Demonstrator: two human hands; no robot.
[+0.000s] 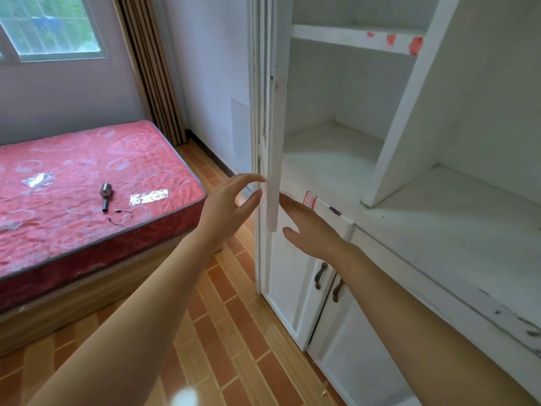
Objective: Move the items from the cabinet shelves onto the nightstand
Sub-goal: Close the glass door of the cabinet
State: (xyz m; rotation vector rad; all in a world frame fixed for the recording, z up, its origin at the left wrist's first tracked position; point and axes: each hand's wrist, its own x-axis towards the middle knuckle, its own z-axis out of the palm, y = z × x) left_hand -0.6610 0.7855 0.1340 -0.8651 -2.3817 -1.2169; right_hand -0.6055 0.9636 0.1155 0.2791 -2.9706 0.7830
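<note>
Though the task speaks of items on the cabinet shelves, every shelf (328, 148) I can see stands bare, so the clearing looks finished or nearly so; no nightstand is in view, and I cannot tell where the moved things went. Over at nine o'clock a small metal cylinder (106, 190), a dark tube and a thin cable lie on the red mattress (73, 183). Toward centre, the left hand (231, 206) has its fingers loose and spread, holding nothing, just beside the cabinet door's edge (273, 183). At three o'clock of that edge the right hand (310, 227) is equally slack and empty. Floor below lies open; that swung door narrows the reach.
</note>
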